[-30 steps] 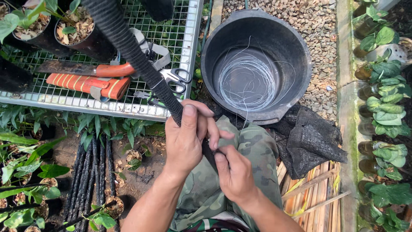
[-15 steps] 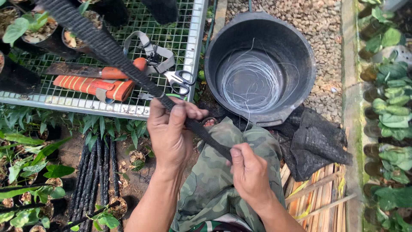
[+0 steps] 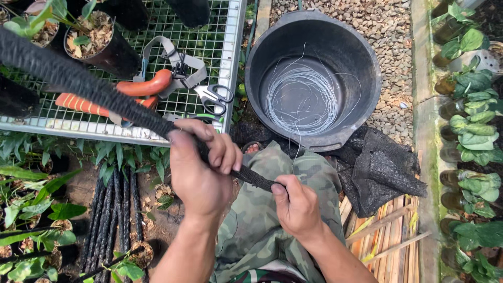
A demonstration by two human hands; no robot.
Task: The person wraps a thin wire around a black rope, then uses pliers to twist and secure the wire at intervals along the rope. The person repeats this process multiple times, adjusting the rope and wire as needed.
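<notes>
- My left hand (image 3: 201,173) is closed in a full fist around the black mesh-wrapped pole (image 3: 89,89), which runs from the upper left edge down across the wire-mesh bench (image 3: 230,63) to my lap.
- My right hand (image 3: 298,207) pinches the pole's lower tip, thumb and fingers closed on it just above my camouflage trousers (image 3: 262,225).
- To do this well, I judge the left fist should stay firm so the mesh cannot slip while the right hand works the end tight.
- The coil of thin wire (image 3: 301,99) lies in the black tub (image 3: 361,57), just ahead of my knees and within reach.
- Scissors (image 3: 215,97) and orange-handled pruners (image 3: 141,86) rest on the bench, near the left hand.
</notes>
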